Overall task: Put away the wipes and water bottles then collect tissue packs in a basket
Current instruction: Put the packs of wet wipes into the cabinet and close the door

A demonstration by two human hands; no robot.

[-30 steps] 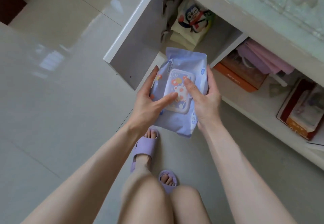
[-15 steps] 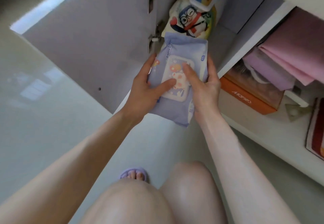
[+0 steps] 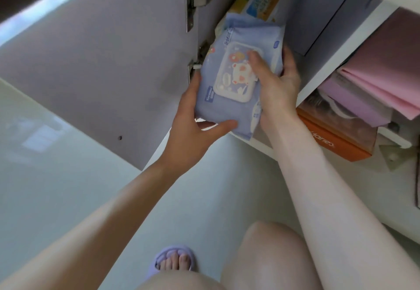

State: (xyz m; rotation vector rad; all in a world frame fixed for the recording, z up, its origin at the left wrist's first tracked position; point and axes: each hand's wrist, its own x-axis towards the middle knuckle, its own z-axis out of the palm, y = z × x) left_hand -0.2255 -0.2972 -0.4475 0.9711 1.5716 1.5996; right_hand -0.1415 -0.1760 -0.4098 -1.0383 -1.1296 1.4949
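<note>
A pale blue pack of wipes (image 3: 229, 105) with a cartoon lid is at the mouth of an open white cabinet compartment (image 3: 322, 10). My left hand (image 3: 193, 128) grips its lower left corner, thumb on the front near the bottom edge. My right hand (image 3: 277, 83) holds its right side, thumb pressed on the lid. The pack's far end is inside the compartment, over another wipes pack (image 3: 261, 3) with a blue and yellow label that lies there. No water bottles, tissue packs or basket are in view.
The open cabinet door (image 3: 102, 62) with metal hinges (image 3: 195, 1) stands to the left. To the right, an open shelf holds pink and purple folded items (image 3: 386, 80) and an orange box (image 3: 336, 144). Glossy tile floor (image 3: 56, 187), my knees and a purple slipper lie below.
I have leaned closer to the cabinet. Both hands pushed the wipes pack up and forward into the compartment. My left hand slid down to the pack's bottom corner.
</note>
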